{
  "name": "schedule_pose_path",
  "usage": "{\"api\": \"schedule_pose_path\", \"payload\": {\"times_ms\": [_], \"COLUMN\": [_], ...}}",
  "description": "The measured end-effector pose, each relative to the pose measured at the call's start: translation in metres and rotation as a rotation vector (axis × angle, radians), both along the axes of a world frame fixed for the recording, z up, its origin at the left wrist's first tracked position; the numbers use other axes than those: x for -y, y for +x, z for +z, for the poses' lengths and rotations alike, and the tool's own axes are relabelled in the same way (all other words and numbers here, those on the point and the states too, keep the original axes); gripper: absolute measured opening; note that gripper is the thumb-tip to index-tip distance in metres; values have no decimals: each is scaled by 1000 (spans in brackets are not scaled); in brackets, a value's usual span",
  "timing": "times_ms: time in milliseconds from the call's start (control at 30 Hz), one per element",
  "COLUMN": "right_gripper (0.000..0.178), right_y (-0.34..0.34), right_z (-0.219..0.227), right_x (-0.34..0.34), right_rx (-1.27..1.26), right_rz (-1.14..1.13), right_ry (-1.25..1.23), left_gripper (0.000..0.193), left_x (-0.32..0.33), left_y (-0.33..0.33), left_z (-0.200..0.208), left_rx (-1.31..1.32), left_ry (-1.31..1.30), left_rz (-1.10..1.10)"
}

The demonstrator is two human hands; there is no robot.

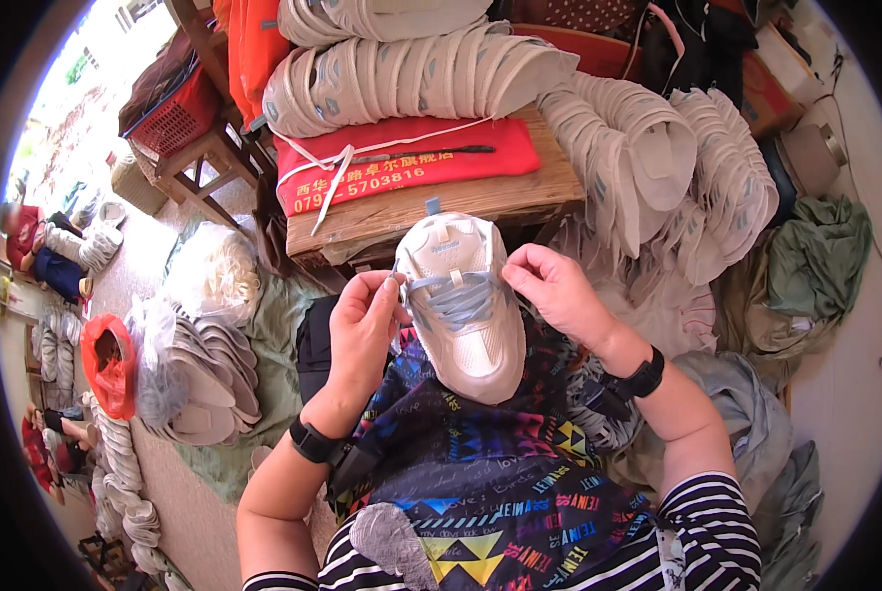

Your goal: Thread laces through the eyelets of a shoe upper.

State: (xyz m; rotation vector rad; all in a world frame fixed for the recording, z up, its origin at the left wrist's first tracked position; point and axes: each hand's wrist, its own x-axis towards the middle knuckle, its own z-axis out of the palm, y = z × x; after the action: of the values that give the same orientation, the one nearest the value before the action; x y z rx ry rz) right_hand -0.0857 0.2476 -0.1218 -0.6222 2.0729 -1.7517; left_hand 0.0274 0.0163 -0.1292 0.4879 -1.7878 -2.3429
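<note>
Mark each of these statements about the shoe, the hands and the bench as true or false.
1. Both hands hold the laces of a white shoe. True: left hand, right hand.
2. The shoe's laces are red. False: they are pale blue.
3. A red cloth lies on the wooden bench. True.
4. The shoe stands on the wooden bench. False: it rests on the person's lap.
5. Each wrist wears a black band. True.
</note>
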Motion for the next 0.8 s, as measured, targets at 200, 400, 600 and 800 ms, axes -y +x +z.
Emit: {"api": "schedule_pose_path", "payload": {"times_ms": [200,400,600,800], "right_gripper": [13,11,12,7], "right_y": [-6,-13,-9,-16], "right_z": [15,29,36,50], "right_x": [-1,6,11,9], "right_rx": [70,-85,-407,-862], "right_rz": [125,125,136,272], "right_ry": [196,331,407,610], "left_gripper": [18,17,17,9], "left_x": [4,0,-2,1], "left_y": [0,1,6,9], "left_z": [16,10,7,-3], "left_rx": [-19,24,148,222], "left_ry": [-66,-59,-56,100], "left_rz": [-9,-33,-101,-147]}}
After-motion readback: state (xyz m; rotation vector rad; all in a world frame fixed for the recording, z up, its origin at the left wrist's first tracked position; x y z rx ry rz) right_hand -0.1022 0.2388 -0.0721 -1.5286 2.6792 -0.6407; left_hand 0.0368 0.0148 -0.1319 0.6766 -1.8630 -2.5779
